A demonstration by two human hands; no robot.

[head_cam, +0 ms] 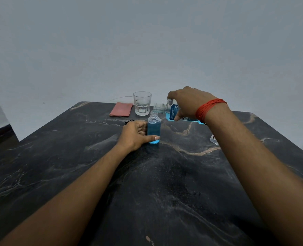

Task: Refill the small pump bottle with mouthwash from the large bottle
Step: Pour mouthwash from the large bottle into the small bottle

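Small bottle [154, 129], uncapped and nearly full, stands mid-table [165, 183]: light, tippy, so your left hand [135, 134] wraps its body while your right hand [187, 103] grips the tilted large bottle [172, 110].

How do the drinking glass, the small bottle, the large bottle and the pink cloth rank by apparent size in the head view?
1. large bottle, though the right hand hides part of it.
2. drinking glass and pink cloth: too alike to rank.
3. small bottle, despite standing nearer the camera.

Bare forearms; red thread band [210, 110] on R wrist.
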